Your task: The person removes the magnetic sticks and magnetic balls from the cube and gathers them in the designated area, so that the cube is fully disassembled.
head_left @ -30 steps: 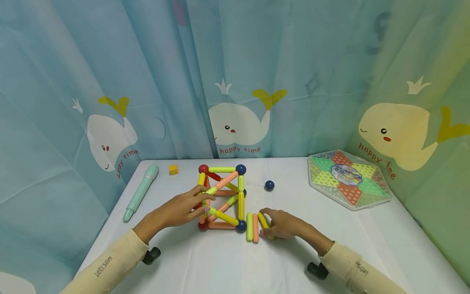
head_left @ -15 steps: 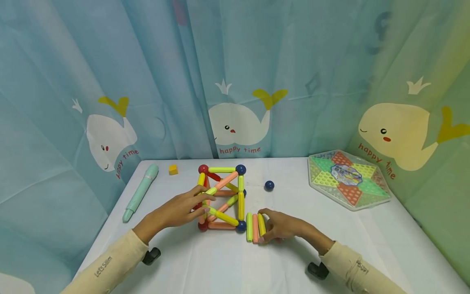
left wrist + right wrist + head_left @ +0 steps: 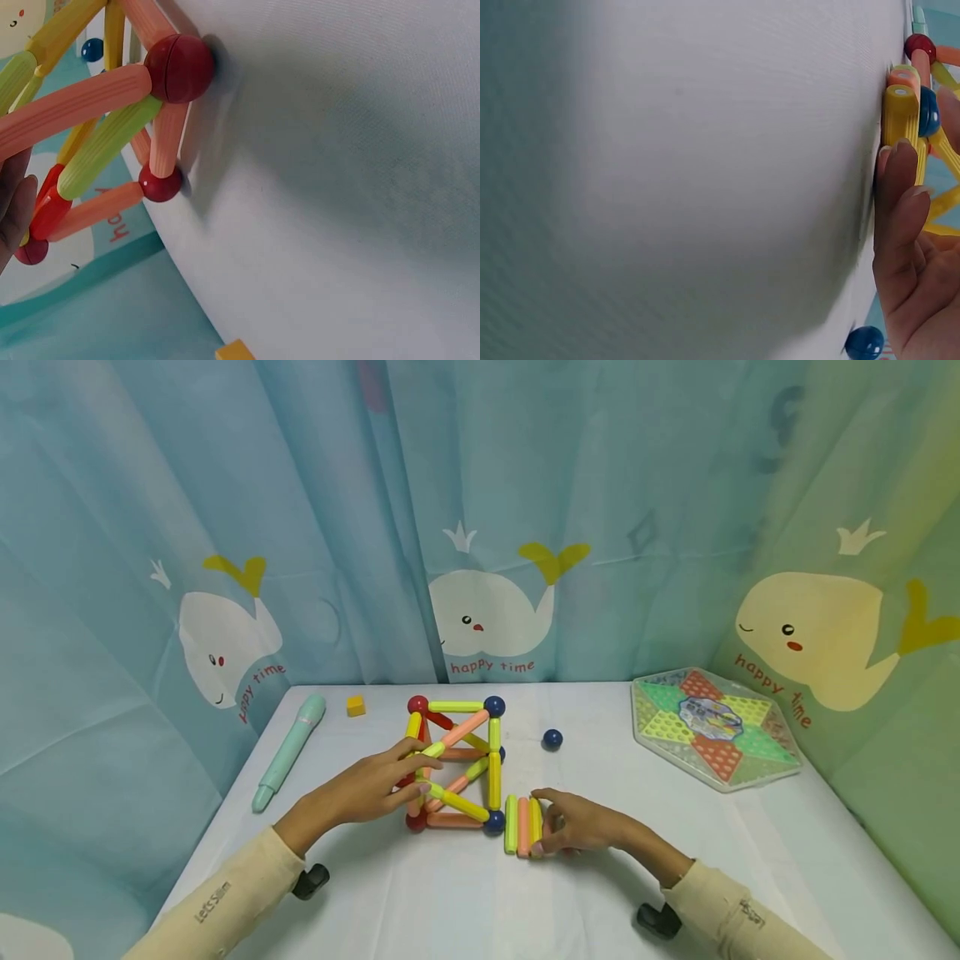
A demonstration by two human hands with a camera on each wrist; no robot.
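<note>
In the head view, a frame of magnetic sticks and balls (image 3: pixel 493 781) stands on the table, with red balls at its left and blue ones at its right. My left hand (image 3: pixel 375 783) holds its left side, thumb and fingers about the sticks there. To the right of the frame, a green stick (image 3: pixel 511 824), an orange stick (image 3: pixel 523 828) and a yellow stick (image 3: pixel 536 822) lie side by side. My right hand (image 3: pixel 585 822) has its index finger and thumb at the two ends of the yellow stick. The right wrist view shows other fingers beside this yellow stick (image 3: pixel 900 120).
A loose blue ball (image 3: pixel 552 740) lies behind the stick row. At the back right is a Chinese checkers board (image 3: pixel 716 727). A mint-green pen-shaped object (image 3: pixel 288 753) and a small yellow cube (image 3: pixel 356 706) lie at the left. A whale-print curtain (image 3: pixel 480 510) closes off the back.
My right hand has moved the slanted yellow stick left and straightened it against the orange one. The left hand keeps its place on the frame.
</note>
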